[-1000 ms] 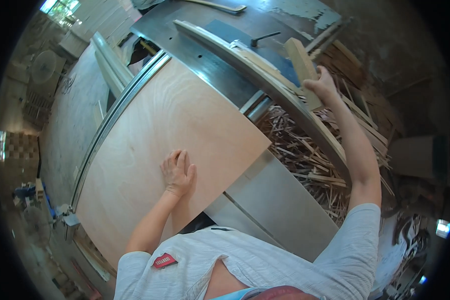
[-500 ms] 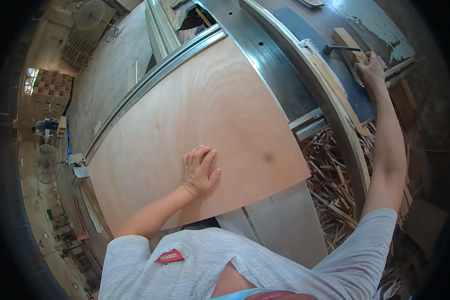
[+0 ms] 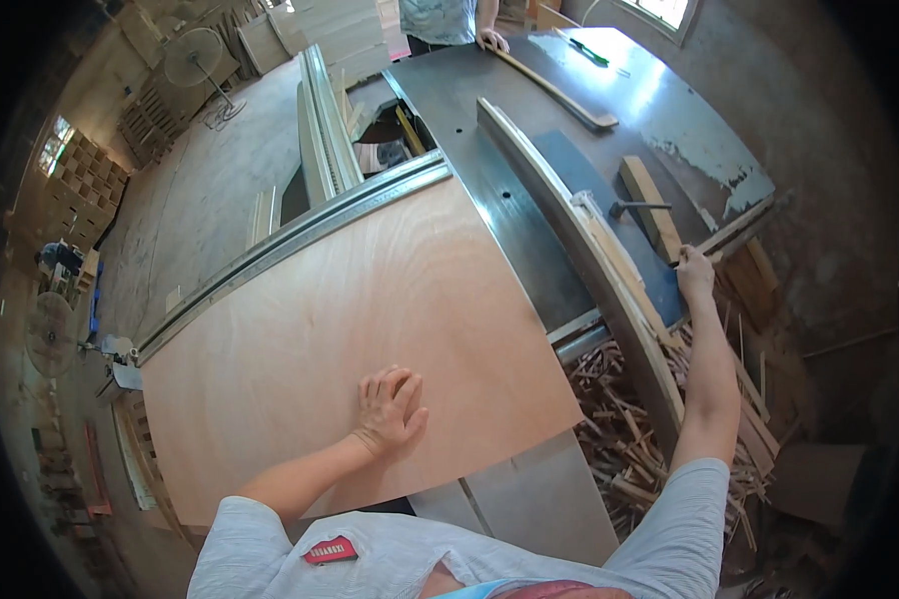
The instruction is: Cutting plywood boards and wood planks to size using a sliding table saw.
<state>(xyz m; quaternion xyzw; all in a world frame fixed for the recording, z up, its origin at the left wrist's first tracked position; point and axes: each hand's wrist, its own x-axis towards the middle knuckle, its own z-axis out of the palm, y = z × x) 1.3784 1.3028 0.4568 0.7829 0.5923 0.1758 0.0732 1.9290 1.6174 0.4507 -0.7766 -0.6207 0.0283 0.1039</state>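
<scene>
A large reddish plywood sheet (image 3: pixel 300 339) lies flat on the saw table in front of me. My left hand (image 3: pixel 388 409) rests on it, palm down, fingers loosely apart, holding nothing. Far to the right, my right hand (image 3: pixel 696 275) is closed at the near end of a wooden block (image 3: pixel 649 205), beside the table's edge rail. What its fingers grip is too small to make out. A black lever handle (image 3: pixel 641 208) lies across the block. The long fence (image 3: pixel 579 240) runs between the sheet and this hand.
A metal rail (image 3: pixel 300 255) borders the sheet's far left side. Wood offcuts (image 3: pixel 614 429) pile up below the fence. On the steel table (image 3: pixel 569 85) lie a wooden strip (image 3: pixel 549 85) and a green pen-like tool (image 3: pixel 587 52). Another person's hand (image 3: pixel 492 40) touches the strip.
The view has tilted up, bringing the far table end and another person into sight. My right hand has moved from beside the lever to the block's near end. The left hand stays on the sheet.
</scene>
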